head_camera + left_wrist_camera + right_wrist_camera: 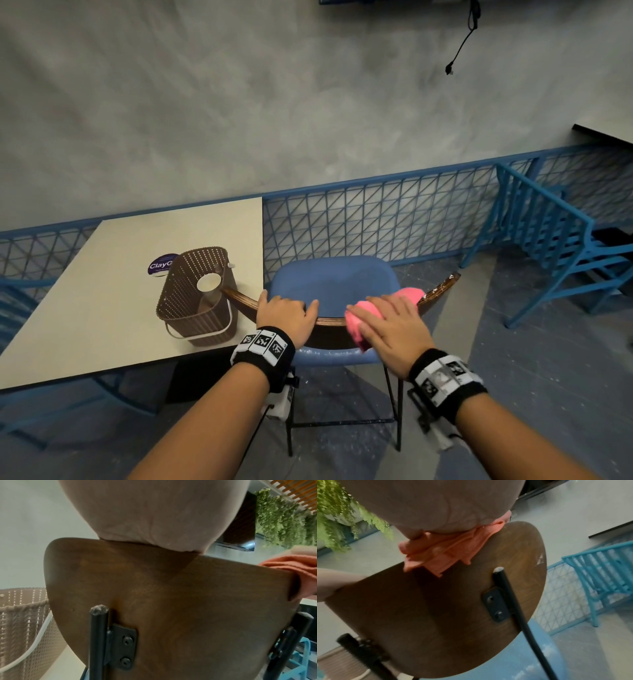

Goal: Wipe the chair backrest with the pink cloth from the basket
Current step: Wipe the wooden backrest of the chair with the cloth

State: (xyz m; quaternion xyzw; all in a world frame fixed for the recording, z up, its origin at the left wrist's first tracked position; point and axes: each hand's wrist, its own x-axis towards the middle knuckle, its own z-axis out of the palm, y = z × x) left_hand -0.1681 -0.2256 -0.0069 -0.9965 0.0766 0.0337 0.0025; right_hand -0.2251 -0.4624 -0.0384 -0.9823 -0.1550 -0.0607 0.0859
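The chair's curved brown wooden backrest (330,323) (171,601) (436,615) stands right in front of me, above its blue seat (332,284). My left hand (286,315) (145,513) grips the backrest's top edge left of centre, fingers curled over it. The pink cloth (356,325) (305,568) (447,553) is draped over the top edge right of centre. My right hand (390,325) (428,504) lies flat on it, fingers spread, pressing it against the wood. The brown perforated basket (195,301) (20,622) stands on the table to the left.
The cream table (102,291) touches the chair's left side, and the basket stands near its right edge. A blue mesh railing (376,219) runs behind the chair. A blue slatted chair (555,240) stands at the right. Grey floor lies around the chair legs.
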